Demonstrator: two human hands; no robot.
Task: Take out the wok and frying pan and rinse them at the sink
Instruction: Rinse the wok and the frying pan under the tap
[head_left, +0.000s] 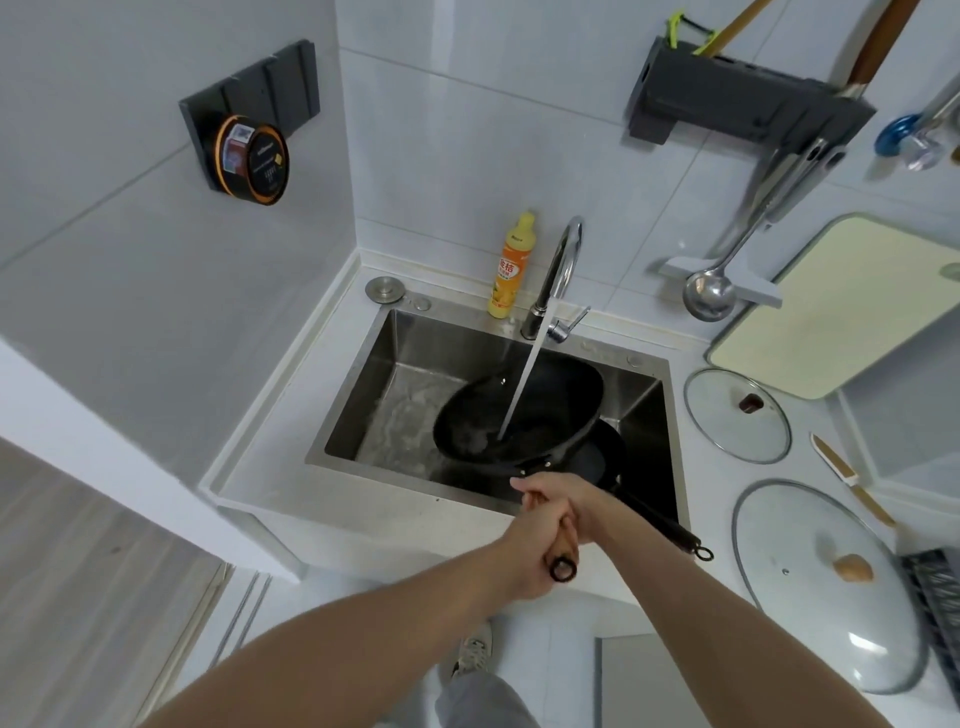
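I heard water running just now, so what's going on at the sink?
A person is rinsing the wok in the steel sink. Both the left hand and the right hand grip its wooden handle, tilting it under the stream from the faucet. The frying pan sits in the sink beneath the wok, its handle sticking out over the front edge. Two glass lids lie on the counter to the right.
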